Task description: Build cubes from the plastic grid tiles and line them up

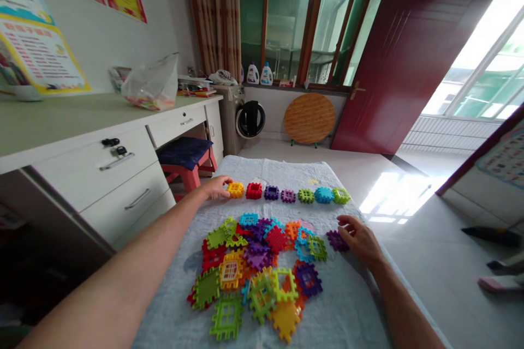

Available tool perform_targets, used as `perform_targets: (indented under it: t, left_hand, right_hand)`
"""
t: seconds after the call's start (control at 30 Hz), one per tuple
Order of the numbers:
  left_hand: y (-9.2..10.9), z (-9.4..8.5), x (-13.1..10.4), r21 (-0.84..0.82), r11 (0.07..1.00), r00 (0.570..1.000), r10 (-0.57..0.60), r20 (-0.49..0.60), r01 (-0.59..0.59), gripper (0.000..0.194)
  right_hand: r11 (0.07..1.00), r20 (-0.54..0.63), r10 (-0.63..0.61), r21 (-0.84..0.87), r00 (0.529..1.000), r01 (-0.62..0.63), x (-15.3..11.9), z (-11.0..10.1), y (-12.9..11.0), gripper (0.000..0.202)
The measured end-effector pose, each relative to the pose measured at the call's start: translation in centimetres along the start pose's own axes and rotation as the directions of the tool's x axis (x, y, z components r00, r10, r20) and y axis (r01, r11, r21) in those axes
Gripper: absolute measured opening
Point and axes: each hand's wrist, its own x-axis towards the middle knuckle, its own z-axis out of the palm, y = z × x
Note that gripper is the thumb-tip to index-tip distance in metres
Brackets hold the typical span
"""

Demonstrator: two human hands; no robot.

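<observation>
The hands are well apart: the left hand (218, 187) is at the yellow block (236, 190), fingertips to its side, at the left end of the row (254, 191). The right hand (358, 237) is at the purple tile (338, 241) (pinched or merely touched, I can't tell for either hand). Light, stiff plastic, I'd judge, slightly slick; take the tile by opposite toothed edges. The block, apparently hollow, wants a gentle squeeze across its sides. Nearer, the pile (277, 240) lies on the bench (347, 300).
</observation>
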Motion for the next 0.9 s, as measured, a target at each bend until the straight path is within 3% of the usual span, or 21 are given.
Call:
perform_targets:
  t: [0.23, 0.67, 0.9]
  left_hand:
    - [-0.2, 0.7, 0.1, -0.034, 0.999, 0.999, -0.018, 0.032, 0.019, 0.08]
    - [0.2, 0.9, 0.6, -0.049, 0.999, 0.999, -0.012, 0.035, 0.013, 0.06]
    - [0.1, 1.6, 0.7, -0.051, 0.998, 0.999, -0.019, 0.027, 0.02, 0.076]
  right_hand:
    - [1.0, 0.008, 0.003, -0.01, 1.0, -0.003, 0.1, 0.1, 0.3, 0.032]
    - [1.0, 0.023, -0.021, -0.012, 1.0, 0.021, 0.2, 0.3, 0.9, 0.03]
    - [0.999, 0.047, -0.033, -0.029, 0.998, 0.035, 0.1, 0.3, 0.6, 0.029]
